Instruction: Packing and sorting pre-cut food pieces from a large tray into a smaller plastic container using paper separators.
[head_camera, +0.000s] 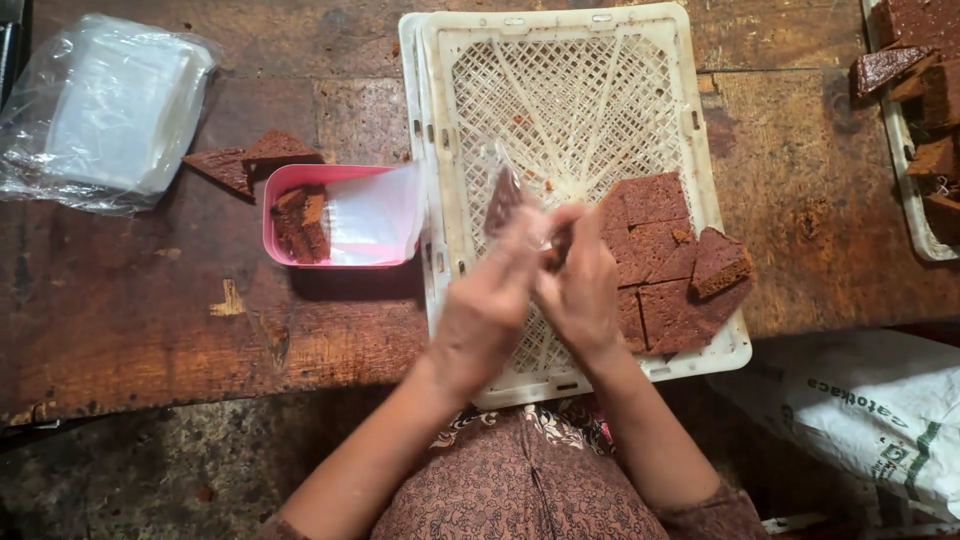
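Both hands meet over the near half of a white lattice plastic crate. The left hand and right hand each pinch the mouth of a small clear plastic bag, which rises just beyond the fingertips with a dark brown cake slice inside; gripping from two sides appears to keep the thin film spread. Directly right of the right hand, touching one another, lie flat brown cake squares on the crate floor, within short reach. Left of the left hand, just beside the crate wall, sits a pink rectangular plastic tray holding cake pieces and a clear film. Farther left lies a clear-wrapped stack of bags. The crate's far half is bare mesh; the worn wooden table is bare near the left forearm.
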